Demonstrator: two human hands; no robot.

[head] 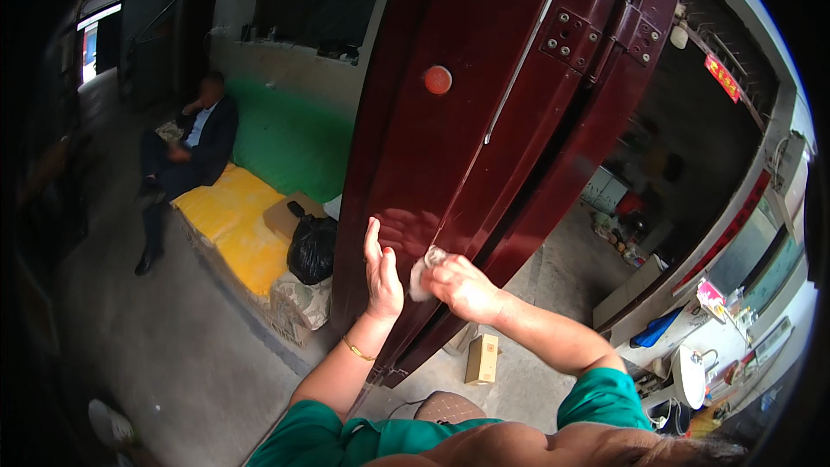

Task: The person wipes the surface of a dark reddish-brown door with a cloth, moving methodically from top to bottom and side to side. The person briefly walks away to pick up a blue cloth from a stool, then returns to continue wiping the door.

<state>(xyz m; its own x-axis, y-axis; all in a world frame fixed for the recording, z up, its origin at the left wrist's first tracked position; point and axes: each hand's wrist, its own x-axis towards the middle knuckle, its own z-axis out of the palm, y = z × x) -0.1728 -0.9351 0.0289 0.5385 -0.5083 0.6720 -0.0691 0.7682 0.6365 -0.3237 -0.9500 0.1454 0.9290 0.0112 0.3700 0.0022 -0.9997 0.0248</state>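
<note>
A dark red glossy door (415,143) stands upright before me, with a round orange-red disc (438,80) on its face and metal hinges (570,35) at its right. My left hand (382,272) is raised at the door's left part, fingers extended and holding nothing; its reflection shows in the surface. A gold bracelet (359,349) is on that wrist. My right hand (459,285) grips a whitish crumpled cloth or tissue (421,280) against the door, near a thin pale strip (519,71) that runs down along the panel's edge.
A person (201,136) in a dark suit sits on a sofa with a yellow cover (227,220), beside a cardboard box (285,213) and a black plastic bag (312,250). A small carton (482,359) stands on the floor below my right arm. A white washbasin (688,376) is at lower right.
</note>
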